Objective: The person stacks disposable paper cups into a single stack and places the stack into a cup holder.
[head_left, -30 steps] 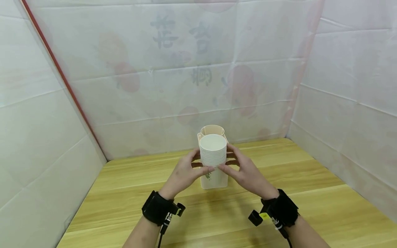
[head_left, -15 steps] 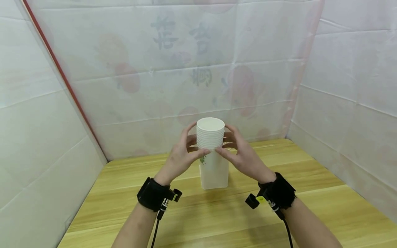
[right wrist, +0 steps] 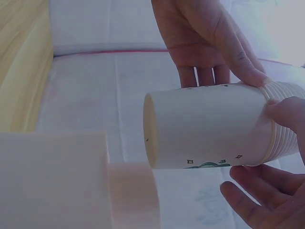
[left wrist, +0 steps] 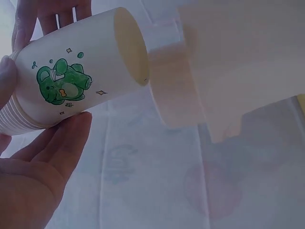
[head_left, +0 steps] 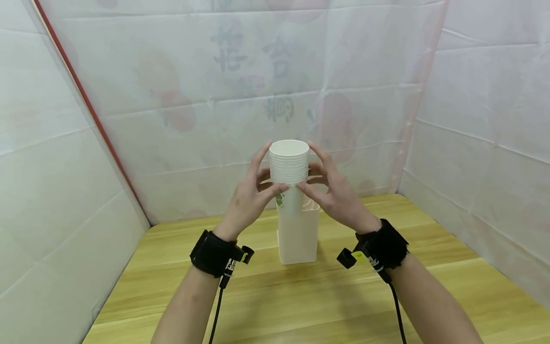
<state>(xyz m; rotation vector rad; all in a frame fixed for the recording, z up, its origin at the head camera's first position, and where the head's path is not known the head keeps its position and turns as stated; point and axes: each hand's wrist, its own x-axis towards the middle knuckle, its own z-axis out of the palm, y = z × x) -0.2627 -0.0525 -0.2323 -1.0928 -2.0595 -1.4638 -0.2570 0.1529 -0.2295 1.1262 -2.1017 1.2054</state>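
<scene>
A nested stack of white paper cups (head_left: 290, 162) stands upright in the air, rims upward, over and in front of a cream holder (head_left: 298, 239). My left hand (head_left: 249, 196) grips the stack's left side, its thumb at the front below the rims. On the opposite side my right hand (head_left: 339, 196) holds it the same way, the thumbs nearly meeting. A green cartoon animal is printed on the outer paper cup (left wrist: 66, 81) in the left wrist view. From the right wrist, the stack's recessed base (right wrist: 150, 129) faces toward the holder (right wrist: 52, 176), with a gap between.
The holder, a tall box with a rounded part behind, stands on a wood-grain table (head_left: 292, 306). Pale printed sheeting (head_left: 180, 157) hangs behind the table and along both sides. Black camera straps (head_left: 215, 253) with cables are on both wrists.
Both hands have raised the paper cup stack from in front of the holder to above its top, moving slightly left. The holder has stayed in place.
</scene>
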